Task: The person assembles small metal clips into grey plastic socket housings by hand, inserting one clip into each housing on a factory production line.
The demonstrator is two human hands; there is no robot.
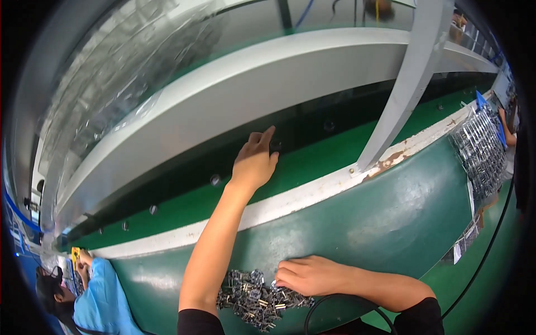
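My left hand (255, 161) reaches over the green conveyor belt (301, 167), index finger stretched out and thumb apart. A small dark part (275, 146) lies between that thumb and finger on the belt; whether they touch it I cannot tell. Beside the worktable's near edge, a heap of small metal parts (254, 298) with silver pins lies on the green tabletop (391, 212). Resting at the heap's right side is my right hand (307, 274), its fingers curled down among the parts. What those fingers hold is hidden.
Several small parts (215, 180) sit spaced along the belt. A slanted grey post (399, 95) rises from the white belt rail (301, 201). Trays of metal parts (480, 151) stand at the right end. A person in blue (106, 298) works at lower left. A black cable (491, 245) hangs at right.
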